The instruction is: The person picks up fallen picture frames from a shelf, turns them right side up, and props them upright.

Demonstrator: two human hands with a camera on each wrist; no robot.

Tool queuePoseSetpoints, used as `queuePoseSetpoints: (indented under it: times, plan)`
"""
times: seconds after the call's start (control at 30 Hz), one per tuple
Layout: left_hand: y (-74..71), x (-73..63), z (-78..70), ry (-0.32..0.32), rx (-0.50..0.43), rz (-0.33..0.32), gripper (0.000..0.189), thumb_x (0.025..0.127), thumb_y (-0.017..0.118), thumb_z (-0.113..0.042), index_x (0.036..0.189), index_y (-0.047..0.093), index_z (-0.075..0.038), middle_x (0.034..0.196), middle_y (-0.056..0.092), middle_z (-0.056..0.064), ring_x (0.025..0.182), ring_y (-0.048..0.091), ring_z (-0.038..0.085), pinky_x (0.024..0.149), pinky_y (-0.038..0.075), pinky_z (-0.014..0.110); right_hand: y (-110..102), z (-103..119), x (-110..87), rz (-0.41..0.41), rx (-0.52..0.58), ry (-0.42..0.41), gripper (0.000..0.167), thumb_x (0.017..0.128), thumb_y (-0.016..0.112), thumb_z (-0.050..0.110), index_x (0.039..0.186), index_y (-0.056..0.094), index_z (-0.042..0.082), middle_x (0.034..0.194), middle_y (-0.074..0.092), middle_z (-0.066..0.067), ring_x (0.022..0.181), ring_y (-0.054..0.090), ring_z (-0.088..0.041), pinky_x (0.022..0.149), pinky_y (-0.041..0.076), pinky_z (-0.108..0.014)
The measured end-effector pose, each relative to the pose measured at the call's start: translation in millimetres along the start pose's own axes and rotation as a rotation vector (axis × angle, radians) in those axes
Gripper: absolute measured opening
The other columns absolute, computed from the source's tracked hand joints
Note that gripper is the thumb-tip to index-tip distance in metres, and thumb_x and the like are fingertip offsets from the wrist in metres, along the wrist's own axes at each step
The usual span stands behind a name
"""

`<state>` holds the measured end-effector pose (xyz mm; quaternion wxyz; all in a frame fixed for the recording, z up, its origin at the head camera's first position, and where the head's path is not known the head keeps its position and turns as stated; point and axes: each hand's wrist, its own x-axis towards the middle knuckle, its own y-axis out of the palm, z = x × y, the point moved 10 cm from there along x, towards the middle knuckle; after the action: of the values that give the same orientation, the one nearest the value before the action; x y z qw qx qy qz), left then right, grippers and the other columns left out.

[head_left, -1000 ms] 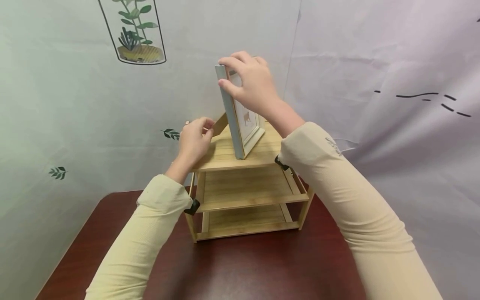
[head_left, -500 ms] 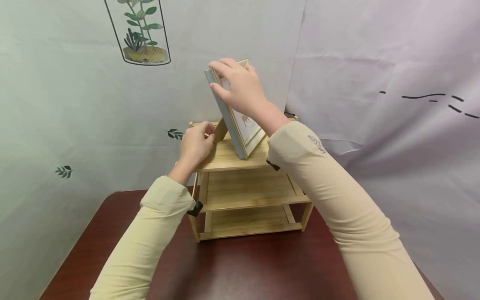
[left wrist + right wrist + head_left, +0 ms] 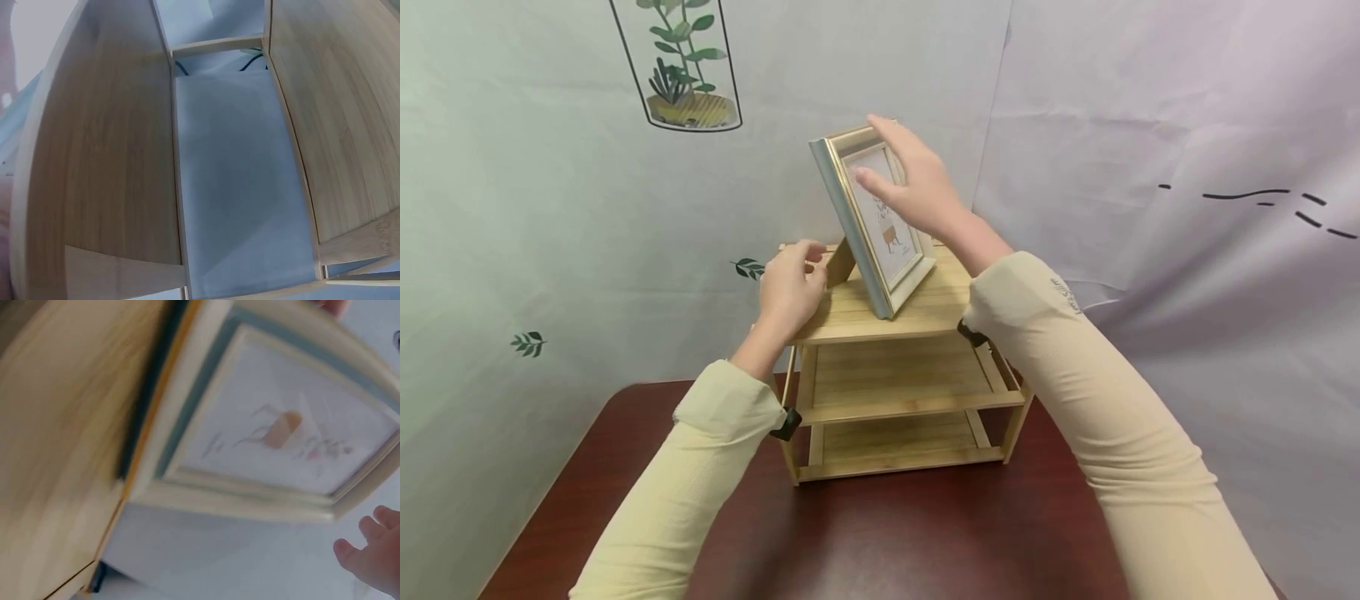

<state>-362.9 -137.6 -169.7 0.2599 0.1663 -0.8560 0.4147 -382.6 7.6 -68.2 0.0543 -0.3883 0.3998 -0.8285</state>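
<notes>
A picture frame (image 3: 847,217), pale with a blue-grey side, leans back on the top board of a wooden shelf rack (image 3: 917,408). Inside it is a drawing of an animal, also seen in the right wrist view on the frame's picture (image 3: 275,434). A brown support flap (image 3: 840,267) props it from behind. My left hand (image 3: 792,283) is at the flap's outer edge, fingers loosely bent; contact is hard to tell. In front of the frame's upper right, my right hand (image 3: 917,179) has its fingers extended. The right wrist view shows those fingers (image 3: 369,547) apart from the frame.
The rack stands on a dark red table (image 3: 880,533), close to a pale fabric backdrop (image 3: 587,208) with printed plants. Lower shelf boards (image 3: 125,144) show in the left wrist view, which does not show the left hand's grip.
The frame has tilted further back onto its flap. My right hand has let go of its top edge and moved right. My left hand has stayed beside the flap, its fingers slightly loosened.
</notes>
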Motion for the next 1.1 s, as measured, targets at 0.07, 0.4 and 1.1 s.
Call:
queuePoseSetpoints:
  times: [0.07,0.4,1.1]
  plan:
    - [-7.3,-3.0,-3.2,0.009,-0.071,-0.070,0.034,0.083,0.049,-0.011,0.117,0.053,-0.009,0.108,0.061,0.009,0.095,0.059,0.023,0.083,0.043,0.040,-1,-17,-3.0,0.006,0.036,0.055,0.066,0.086,0.048,0.046,0.141,0.020,0.025,0.146,0.019,0.012,0.132,0.013,0.002,0.109,0.010,-0.022]
    - [-10.3,-22.6,-34.4,0.102,-0.348,-0.193,0.064,0.087,0.050,-0.032,0.141,0.018,-0.021,0.120,0.049,0.010,0.094,0.058,0.021,0.075,0.047,0.035,21,-77,-19.3,0.166,0.156,0.288,0.082,0.084,0.041,0.057,0.143,0.003,0.016,0.150,0.004,-0.001,0.136,0.010,-0.018,0.110,0.011,-0.038]
    - [15.6,-27.7,-55.4,0.174,-0.218,-0.095,0.077,0.083,0.061,-0.020,0.142,0.012,-0.013,0.106,0.052,0.015,0.082,0.056,0.026,0.063,0.045,0.033,53,-105,-38.9,0.330,0.227,0.405,0.081,0.086,0.029,0.060,0.142,0.007,0.006,0.147,0.016,-0.015,0.133,0.021,-0.027,0.107,0.021,-0.044]
